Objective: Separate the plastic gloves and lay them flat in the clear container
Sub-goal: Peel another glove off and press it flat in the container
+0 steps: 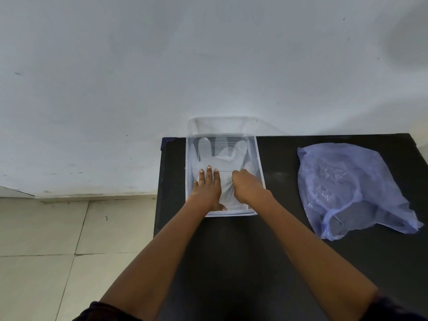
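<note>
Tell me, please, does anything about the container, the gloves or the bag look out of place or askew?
One thing: the clear container overhangs the far edge of the black table, its far end jutting toward the wall. The glove inside lies fairly flat under the left hand and right hand. The blue bag lies crumpled.

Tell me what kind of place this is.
Probably a plain room at home or a small workspace: a black table against a bare white wall, with a tiled floor.

We cannot tell how many plastic gloves (222, 158) lie layered in the clear container (259, 158) | right hand (246, 185) hides its own fingertips | purple bag (342, 181) right of container: contents unclear
</note>
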